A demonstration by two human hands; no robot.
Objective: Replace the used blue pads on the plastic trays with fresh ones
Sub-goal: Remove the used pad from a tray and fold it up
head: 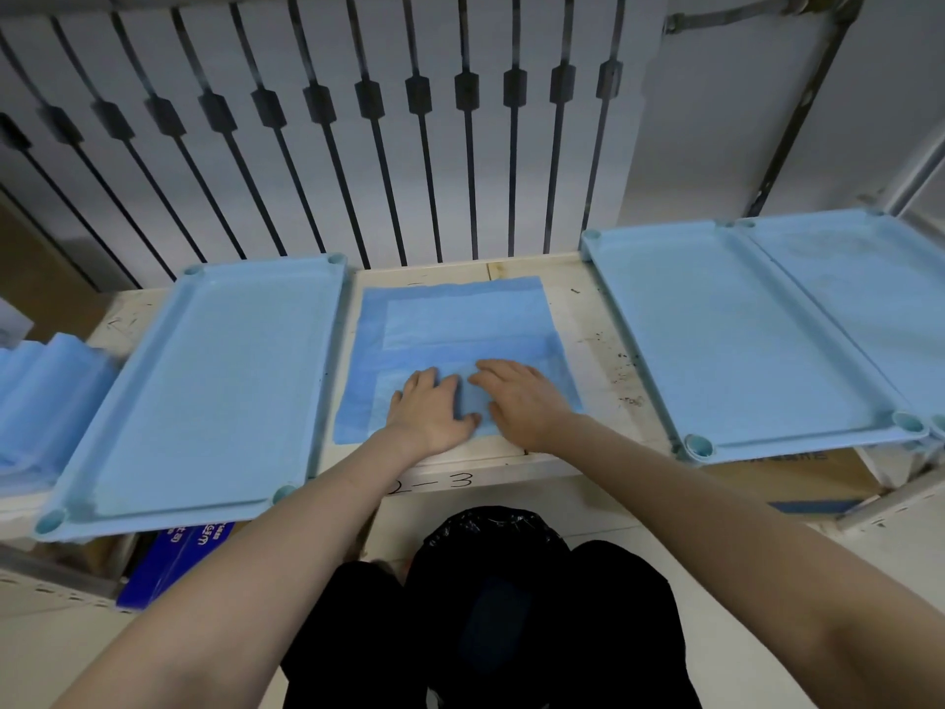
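a blue pad (450, 319) is seen spread flat on a white shelf (588, 319) at the centre of the frame, partly folded over itself, so that lighter and darker bands are shown. the left hand (429, 414) and the right hand (524, 401) are laid side by side on the pad's lower half, close together; the fingers (424, 381) of both are held fairly straight and near one another, pressed flat on the material, nothing being gripped. a pale blue plastic tray (215, 391) is placed just left of the pad, and two more trays (731, 340) are set edge to edge at the right. a stack of blue pads (41, 396) is seen at the far left edge. a black-lined bin (491, 529) is found at the bottom centre, below the shelf.
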